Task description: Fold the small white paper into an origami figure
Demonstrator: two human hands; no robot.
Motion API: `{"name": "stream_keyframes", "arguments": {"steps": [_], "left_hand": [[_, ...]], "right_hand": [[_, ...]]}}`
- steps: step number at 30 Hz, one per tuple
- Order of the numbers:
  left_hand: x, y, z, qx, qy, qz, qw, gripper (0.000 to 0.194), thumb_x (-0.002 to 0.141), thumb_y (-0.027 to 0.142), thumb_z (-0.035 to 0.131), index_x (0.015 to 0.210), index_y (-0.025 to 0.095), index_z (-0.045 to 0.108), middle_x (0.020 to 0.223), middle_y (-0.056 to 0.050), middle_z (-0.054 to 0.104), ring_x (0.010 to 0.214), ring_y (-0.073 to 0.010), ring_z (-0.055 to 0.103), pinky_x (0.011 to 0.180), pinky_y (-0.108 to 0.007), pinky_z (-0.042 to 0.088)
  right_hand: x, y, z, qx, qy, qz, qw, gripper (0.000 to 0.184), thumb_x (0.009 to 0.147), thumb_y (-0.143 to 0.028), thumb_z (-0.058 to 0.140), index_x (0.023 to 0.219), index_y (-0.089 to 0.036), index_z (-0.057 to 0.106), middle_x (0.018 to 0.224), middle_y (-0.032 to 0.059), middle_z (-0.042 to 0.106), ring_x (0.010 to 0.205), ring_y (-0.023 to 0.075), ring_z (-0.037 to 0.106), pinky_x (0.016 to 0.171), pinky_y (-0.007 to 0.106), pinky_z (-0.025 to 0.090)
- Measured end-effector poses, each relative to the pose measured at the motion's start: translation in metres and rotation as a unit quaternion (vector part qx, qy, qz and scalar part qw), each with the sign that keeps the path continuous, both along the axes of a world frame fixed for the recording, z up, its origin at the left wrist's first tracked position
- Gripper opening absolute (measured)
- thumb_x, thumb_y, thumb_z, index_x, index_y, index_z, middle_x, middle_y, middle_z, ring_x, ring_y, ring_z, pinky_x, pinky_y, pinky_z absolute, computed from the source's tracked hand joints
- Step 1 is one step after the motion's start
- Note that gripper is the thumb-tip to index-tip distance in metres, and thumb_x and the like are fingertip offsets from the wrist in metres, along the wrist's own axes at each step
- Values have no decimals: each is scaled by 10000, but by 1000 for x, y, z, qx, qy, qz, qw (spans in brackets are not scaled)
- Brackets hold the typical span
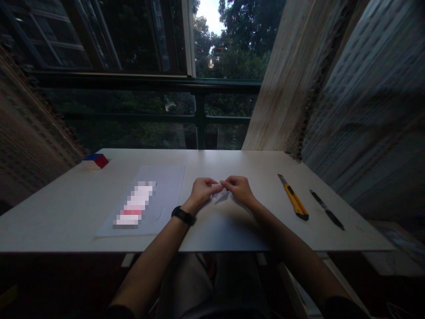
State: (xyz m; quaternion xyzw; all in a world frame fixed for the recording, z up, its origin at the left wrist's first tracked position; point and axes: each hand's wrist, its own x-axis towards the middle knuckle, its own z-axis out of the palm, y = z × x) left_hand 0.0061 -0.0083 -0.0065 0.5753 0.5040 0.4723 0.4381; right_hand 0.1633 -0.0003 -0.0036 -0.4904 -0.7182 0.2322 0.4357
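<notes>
Over the middle of the white table (212, 230), a small piece of folded white paper (220, 195) is held between my two hands. My left hand (203, 192), with a black band on its wrist, pinches the paper from the left. From the right, my right hand (239, 188) pinches it too, its fingertips close to those of the left. Pointed folds of the paper hang below the fingers; its upper part is mostly hidden behind them.
Left of my hands lie flat white sheets (171, 186) with a blurred-out patch. A blue, red and white cube (95, 161) sits at the far left. On the right are a yellow utility knife (294, 198), its blade showing, and a black pen (327, 209). Curtains flank the window behind.
</notes>
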Motion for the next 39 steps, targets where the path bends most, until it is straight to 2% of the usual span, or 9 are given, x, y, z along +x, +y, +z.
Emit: {"name": "stream_keyframes", "arguments": {"steps": [10,16,21,26,29,32,35,37,39], "left_hand": [[0,-2,2,-7,-6,-2,1000,319,486,343,763,658,88,678,544,-38,609,480,-106,504,466,-220,351],[-1,-1,2,-16,-22,-42,999,325,523,385,741,648,92,677,552,-45,616,485,-105,498,470,-219,342],[1,-2,4,-16,-53,-35,998,306,532,376,740,636,95,678,546,-40,615,489,-104,498,491,-227,355],[2,-1,2,-24,-65,-61,996,280,569,348,726,672,90,693,561,-46,626,491,-103,511,502,-231,383],[2,2,-1,-28,-76,-14,997,269,577,330,724,704,95,690,580,-52,638,491,-113,532,496,-237,408],[0,5,-3,-18,-75,39,996,287,598,354,712,740,105,685,584,-47,640,476,-117,538,470,-236,417],[-1,6,-3,0,-68,55,996,304,609,376,705,750,108,682,560,-37,628,464,-114,535,455,-228,418],[-1,5,-2,-1,-76,49,996,310,608,377,708,754,105,677,577,-43,635,491,-121,553,470,-230,440],[1,4,-1,-11,-82,39,996,321,605,378,713,756,98,674,588,-50,639,503,-123,560,482,-234,459]], "right_hand": [[1,3,-1,-34,41,26,998,351,696,-455,599,579,-129,650,492,11,573,466,98,467,473,217,340],[2,4,-1,-54,58,39,996,353,678,-463,615,558,-131,636,459,11,569,433,100,488,448,211,351],[4,7,-2,-63,72,42,995,357,666,-474,624,564,-132,631,450,6,559,426,101,488,438,213,351],[6,10,-3,-84,97,52,990,424,637,-544,635,551,-129,610,461,12,554,431,107,495,436,220,377],[6,11,-1,-144,159,81,973,550,703,-648,498,645,-117,630,525,40,583,463,119,536,439,223,422],[5,9,3,-207,224,129,944,631,740,-692,384,916,-133,618,624,45,618,528,144,597,436,230,457],[3,7,3,-200,229,160,939,601,656,-604,593,1074,-175,538,654,5,617,562,151,612,435,227,467],[2,6,2,-180,219,154,947,596,594,-507,695,1061,-172,535,634,-15,612,553,139,597,445,223,468],[0,6,-2,-161,211,132,955,536,588,-469,709,998,-156,562,586,-26,600,506,118,559,445,223,459]]}}
